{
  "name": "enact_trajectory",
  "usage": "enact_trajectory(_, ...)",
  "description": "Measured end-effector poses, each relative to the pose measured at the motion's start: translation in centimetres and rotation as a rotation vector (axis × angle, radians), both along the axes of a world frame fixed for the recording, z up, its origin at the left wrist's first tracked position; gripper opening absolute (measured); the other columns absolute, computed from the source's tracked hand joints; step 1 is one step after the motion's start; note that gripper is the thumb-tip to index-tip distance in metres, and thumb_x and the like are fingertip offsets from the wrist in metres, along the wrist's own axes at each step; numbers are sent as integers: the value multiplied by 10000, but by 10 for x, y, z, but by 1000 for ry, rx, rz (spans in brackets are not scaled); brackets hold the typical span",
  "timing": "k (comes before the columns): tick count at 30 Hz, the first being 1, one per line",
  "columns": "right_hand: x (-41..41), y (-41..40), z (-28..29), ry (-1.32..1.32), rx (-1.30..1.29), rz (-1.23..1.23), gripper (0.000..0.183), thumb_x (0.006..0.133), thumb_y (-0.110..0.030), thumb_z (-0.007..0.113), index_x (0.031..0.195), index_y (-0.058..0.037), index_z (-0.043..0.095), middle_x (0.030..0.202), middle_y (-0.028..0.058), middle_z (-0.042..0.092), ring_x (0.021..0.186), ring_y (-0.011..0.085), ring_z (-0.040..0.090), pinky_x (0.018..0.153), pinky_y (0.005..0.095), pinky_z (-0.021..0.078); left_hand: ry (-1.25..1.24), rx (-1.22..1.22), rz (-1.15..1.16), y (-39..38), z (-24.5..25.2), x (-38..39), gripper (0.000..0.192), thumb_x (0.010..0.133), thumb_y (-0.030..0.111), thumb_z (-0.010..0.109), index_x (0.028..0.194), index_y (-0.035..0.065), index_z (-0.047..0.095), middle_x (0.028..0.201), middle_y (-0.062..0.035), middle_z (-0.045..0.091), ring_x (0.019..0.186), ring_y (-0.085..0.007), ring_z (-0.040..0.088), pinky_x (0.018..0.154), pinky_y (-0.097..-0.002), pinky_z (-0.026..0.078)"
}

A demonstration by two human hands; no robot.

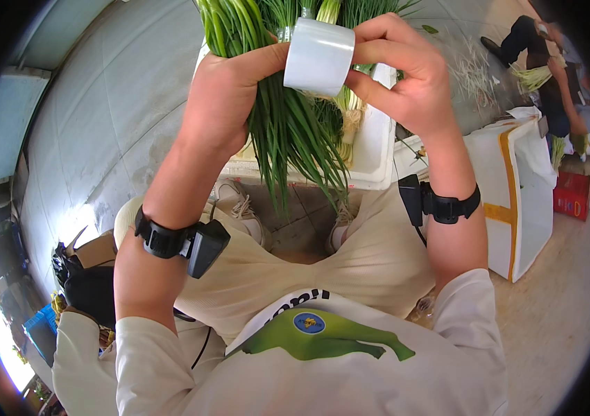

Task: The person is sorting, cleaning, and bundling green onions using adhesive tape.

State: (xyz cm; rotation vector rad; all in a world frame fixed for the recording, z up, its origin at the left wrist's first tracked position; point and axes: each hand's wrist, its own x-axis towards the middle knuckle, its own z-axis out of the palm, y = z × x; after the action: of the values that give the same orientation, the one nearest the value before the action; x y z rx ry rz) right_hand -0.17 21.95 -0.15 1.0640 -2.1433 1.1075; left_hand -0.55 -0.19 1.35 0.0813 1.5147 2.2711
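Note:
My left hand (227,93) grips a thick bunch of green scallions (295,125), whose long leaves hang down past my palm. Its thumb touches the left side of a roll of clear or whitish tape (320,58). The fingertips of my right hand (404,67) pinch the same roll at its right edge. Under both hands lies a white foam box (373,177) holding more bundles of scallions (349,119), some with pale root ends showing. Whether a strip of tape is pulled from the roll cannot be told.
An empty-looking white foam box with yellow tape (508,208) stands on its side at the right, beside a red box (571,195). Beyond it, another person (565,67) holds green stalks (534,78). Scraps litter the floor. At the left are a cardboard box (96,250) and a blue crate (40,330).

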Motion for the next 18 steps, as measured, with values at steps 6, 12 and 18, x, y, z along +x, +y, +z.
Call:
enact_trajectory(6, 2, -1, 2, -121, 23, 53, 244, 665, 16, 766, 899, 9, 697, 995, 80, 616, 873, 194, 604, 770, 292, 479, 32, -19, -5, -3, -5, 0, 267, 915, 104, 554, 1076, -83, 656, 960, -132, 701, 827, -210, 710, 735, -335, 591)
enact_trajectory(12, 3, -9, 0, -154, 17, -13, 279, 644, -84, 836, 900, -50, 732, 932, 53, 585, 853, 209, 579, 775, 318, 488, -34, -32, 42, -3, -8, -4, 255, 914, 94, 550, 1060, -81, 663, 959, -129, 700, 820, -205, 709, 720, -336, 589)
enact_trajectory(18, 4, -15, -1, -158, 39, -70, 340, 622, -138, 879, 911, -43, 730, 920, 52, 541, 892, 217, 546, 790, 329, 469, -41, -45, 44, -2, -3, -3, 252, 914, 73, 540, 1064, -87, 665, 948, -130, 701, 807, -199, 709, 696, -328, 590)
